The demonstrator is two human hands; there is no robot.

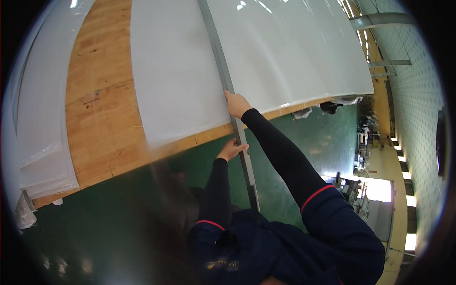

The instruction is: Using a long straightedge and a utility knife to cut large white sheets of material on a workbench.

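Note:
A long grey metal bar [218,52] lies across glossy white sheet material [294,57] on a wooden tabletop [102,104]. Its near end sticks out past the table's front edge and reaches my body. My right hand [237,104] grips the bar just inside that edge, thumb along its upper side. Closer to me, my left hand [231,150] is closed around the overhanging part, with the thumb on its side. Left of the bar the white surface [178,76] looks duller; whether it is one sheet with the right side I cannot tell.
More white sheets [45,128] lie at the far left, beyond a strip of bare wood. Dark and pale crumpled material [330,107] hangs under the table's edge at right. The green floor [304,142] runs to machinery [354,192] by the right wall.

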